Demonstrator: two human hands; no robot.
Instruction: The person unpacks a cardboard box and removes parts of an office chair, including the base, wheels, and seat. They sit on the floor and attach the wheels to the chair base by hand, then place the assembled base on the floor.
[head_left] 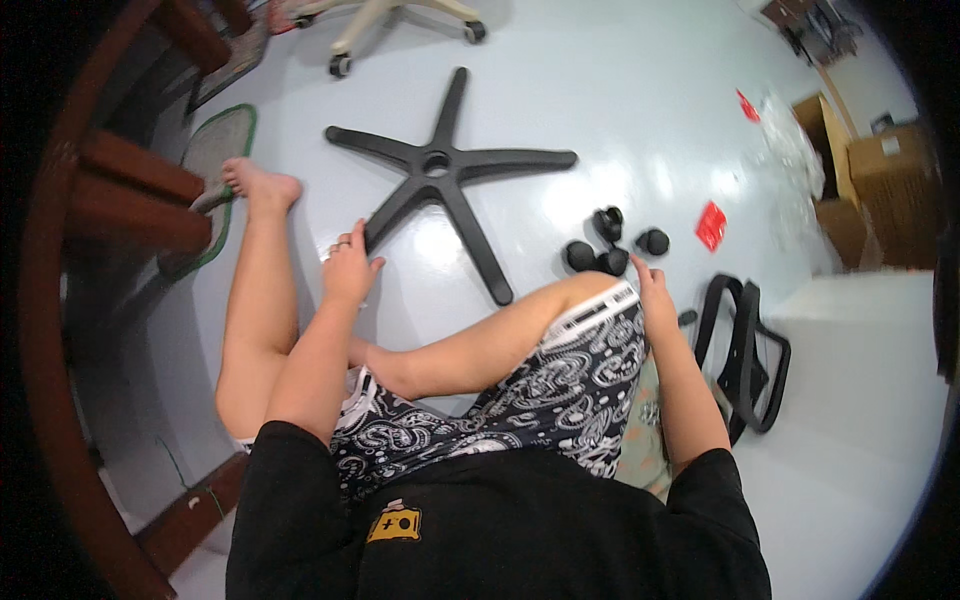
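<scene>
A black five-legged chair base [436, 165] lies on the floor, its round centre hole facing up. My left hand [350, 268] is at the tip of its near-left leg, fingers stretched out along the tip; whether they press on it I cannot tell. Right of the base sits a group of black chair casters [613, 262], with one caster [653, 241] slightly apart. My right hand [652, 290] is beside my bent knee, index finger extended close to the nearest caster. Its other fingers are partly hidden, and I see nothing held in it.
Black looped armrests [745, 350] lie on the right beside a white surface [850, 340]. Red wrappers [711, 226], clear plastic [790, 150] and cardboard boxes [888, 175] are at the far right. Dark red wooden furniture legs [140, 190] stand left; a wheeled beige base [370, 25] is ahead.
</scene>
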